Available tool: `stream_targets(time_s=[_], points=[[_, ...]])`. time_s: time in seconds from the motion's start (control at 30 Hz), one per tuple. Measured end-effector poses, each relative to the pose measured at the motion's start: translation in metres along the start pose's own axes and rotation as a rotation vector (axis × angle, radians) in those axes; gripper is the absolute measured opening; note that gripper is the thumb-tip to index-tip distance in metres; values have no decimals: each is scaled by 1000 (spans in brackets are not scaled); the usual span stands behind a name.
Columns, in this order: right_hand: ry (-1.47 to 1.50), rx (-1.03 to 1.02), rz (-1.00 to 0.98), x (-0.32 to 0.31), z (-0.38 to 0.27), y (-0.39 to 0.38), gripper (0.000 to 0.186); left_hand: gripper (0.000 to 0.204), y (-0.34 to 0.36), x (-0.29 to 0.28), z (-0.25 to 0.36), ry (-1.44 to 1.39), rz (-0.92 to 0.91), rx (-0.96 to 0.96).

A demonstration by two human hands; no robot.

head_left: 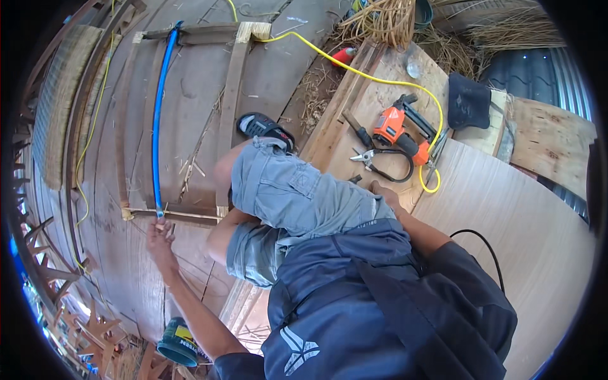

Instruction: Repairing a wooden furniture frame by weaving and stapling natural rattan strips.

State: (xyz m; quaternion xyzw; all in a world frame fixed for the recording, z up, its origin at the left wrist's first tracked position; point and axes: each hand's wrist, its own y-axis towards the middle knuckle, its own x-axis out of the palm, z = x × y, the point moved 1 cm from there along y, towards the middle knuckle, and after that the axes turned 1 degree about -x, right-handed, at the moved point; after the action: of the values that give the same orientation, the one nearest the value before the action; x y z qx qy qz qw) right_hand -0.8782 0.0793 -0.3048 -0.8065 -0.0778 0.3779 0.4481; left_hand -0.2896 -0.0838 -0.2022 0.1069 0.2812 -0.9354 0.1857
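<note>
At the lower rail of a wooden frame (233, 82), a blue strap (158, 120) ends in the bent fingers of my left hand (162, 239). The strap runs up across the frame's opening and loops round its top rail. Pale cane binding wraps the frame's corners. My right hand (384, 193) rests on the plywood beside my shorts, its fingers mostly hidden. Close to it lie pruning shears (369, 158) with black handles, a hammer (358, 128) partly seen, and an orange nail gun (394, 125).
A yellow air hose (354, 71) crosses the bench to the nail gun. Near the bench's edge lies a red bottle (344, 56). Cane bundles (386, 22) sit at the top. A green bucket (177, 342) stands lower left. My sandalled foot (265, 126) is beside the frame.
</note>
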Motion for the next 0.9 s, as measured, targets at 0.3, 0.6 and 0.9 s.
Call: stream_targets(time_s=[0.3, 0.6, 0.9], points=[[-271, -390, 454, -1, -2, -27, 23, 27, -123, -25, -77, 607, 225, 335], [-220, -632, 474, -58, -8, -5, 24, 24, -296, -73, 27, 1360, 946, 713], [139, -915, 662, -86, -68, 35, 20, 23, -350, 44, 55, 289, 365, 382]])
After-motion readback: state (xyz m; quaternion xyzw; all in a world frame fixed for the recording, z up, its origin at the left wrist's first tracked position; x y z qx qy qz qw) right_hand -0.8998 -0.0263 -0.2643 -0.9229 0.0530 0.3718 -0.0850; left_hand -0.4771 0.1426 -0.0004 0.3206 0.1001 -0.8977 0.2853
